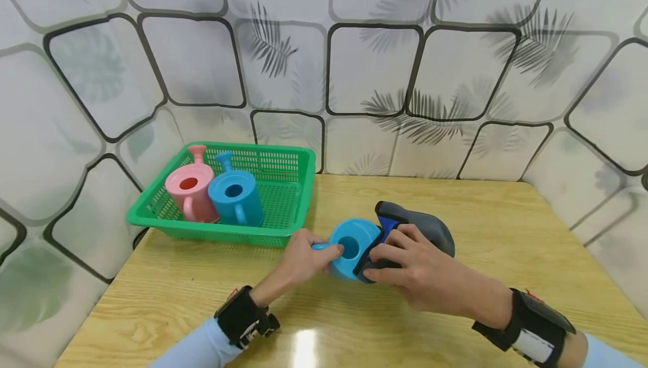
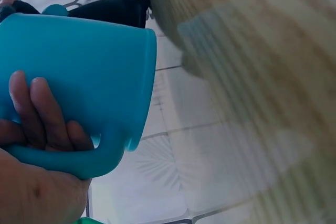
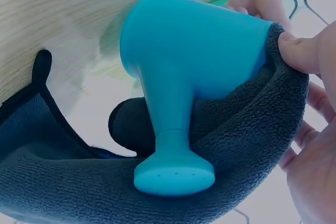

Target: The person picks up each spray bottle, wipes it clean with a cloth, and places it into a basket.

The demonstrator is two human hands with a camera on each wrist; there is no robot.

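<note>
A light blue toy watering can (image 1: 346, 261) is held above the table, its round opening facing up in the head view. My left hand (image 1: 302, 255) grips its handle (image 2: 79, 162), fingers curled through the loop. My right hand (image 1: 412, 261) holds a dark grey cloth (image 1: 430, 230) with blue on its other face, pinched between thumb and fingers. In the right wrist view the fleecy cloth lies against the can's side and under the spout (image 3: 170, 114), whose sprinkler head (image 3: 174, 174) rests over it.
A green plastic basket (image 1: 275, 237) stands at the back left of the wooden table (image 1: 486, 210). Inside it a pink watering can (image 1: 201, 199) and a blue watering can (image 1: 238, 196) stand upright side by side. Patterned wall panels (image 1: 369, 70) close off the back and sides.
</note>
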